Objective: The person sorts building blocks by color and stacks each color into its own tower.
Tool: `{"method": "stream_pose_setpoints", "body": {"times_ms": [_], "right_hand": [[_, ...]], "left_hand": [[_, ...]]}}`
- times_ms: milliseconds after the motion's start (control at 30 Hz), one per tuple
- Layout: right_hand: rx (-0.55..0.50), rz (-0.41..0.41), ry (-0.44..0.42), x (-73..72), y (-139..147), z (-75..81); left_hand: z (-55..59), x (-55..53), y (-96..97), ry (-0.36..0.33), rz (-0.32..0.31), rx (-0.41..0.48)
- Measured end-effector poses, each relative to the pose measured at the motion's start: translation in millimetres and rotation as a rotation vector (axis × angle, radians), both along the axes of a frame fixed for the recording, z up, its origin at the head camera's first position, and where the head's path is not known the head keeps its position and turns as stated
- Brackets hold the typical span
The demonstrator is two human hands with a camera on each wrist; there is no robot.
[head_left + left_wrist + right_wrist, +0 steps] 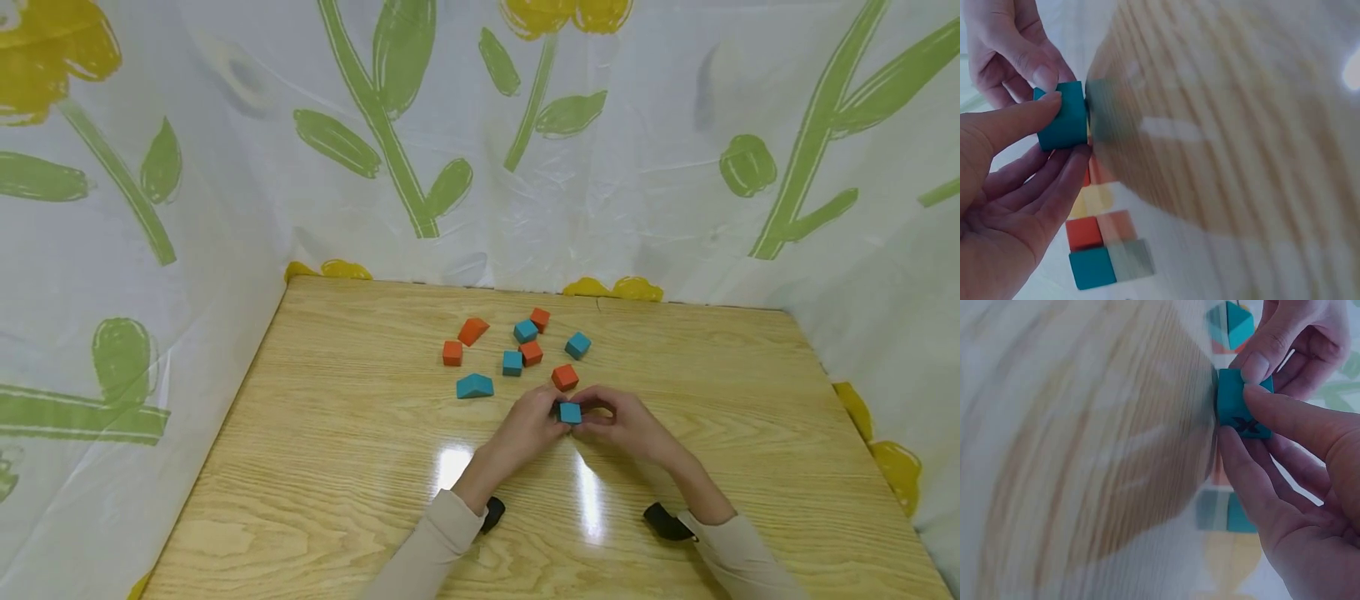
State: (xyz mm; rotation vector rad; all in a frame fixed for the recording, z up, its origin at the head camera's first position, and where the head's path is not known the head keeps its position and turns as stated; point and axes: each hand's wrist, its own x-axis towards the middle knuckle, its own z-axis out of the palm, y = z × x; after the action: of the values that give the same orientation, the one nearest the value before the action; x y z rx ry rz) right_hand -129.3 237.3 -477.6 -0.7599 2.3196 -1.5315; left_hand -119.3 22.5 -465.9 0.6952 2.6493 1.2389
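A blue cube block point(571, 414) is between the two hands, close to the table surface. The left hand point(528, 423) pinches it from the left with thumb and fingers. From the other side, the right hand point(628, 425) grips the same block, its thumb nearly meeting the left thumb in the right wrist view. One face of the block point(1245, 403) carries a dark mark there. Just beyond the hands lies a red-orange cube point(565, 377). A blue roof-shaped block point(476, 387) lies to the left of the left hand.
Farther back on the wooden table point(315, 433) sit several more blocks, among them a blue cube point(512, 363), a red-orange cube point(452, 353), a red-orange roof-shaped block point(472, 332) and another blue cube point(577, 346). Flower-printed white cloth point(645, 208) borders the back and sides.
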Motion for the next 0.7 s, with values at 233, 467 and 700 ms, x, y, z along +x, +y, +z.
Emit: {"method": "stream_pose_setpoints", "body": {"times_ms": [233,467,700], "right_hand": [[-0.004,0.043,-0.027,1.1,-13,-3.1],[-0.030,0.063,-0.082,4.3,-28,-0.6],[-0.006,0.061,-0.095,6.6,-46,1.7]], "left_hand": [[0.6,4.9,-16.1,-0.051,-0.011,0.055],[1.4,11.0,-32.6,-0.071,0.003,0.076],[2.8,15.5,-47.8,-0.058,0.015,0.080]]}}
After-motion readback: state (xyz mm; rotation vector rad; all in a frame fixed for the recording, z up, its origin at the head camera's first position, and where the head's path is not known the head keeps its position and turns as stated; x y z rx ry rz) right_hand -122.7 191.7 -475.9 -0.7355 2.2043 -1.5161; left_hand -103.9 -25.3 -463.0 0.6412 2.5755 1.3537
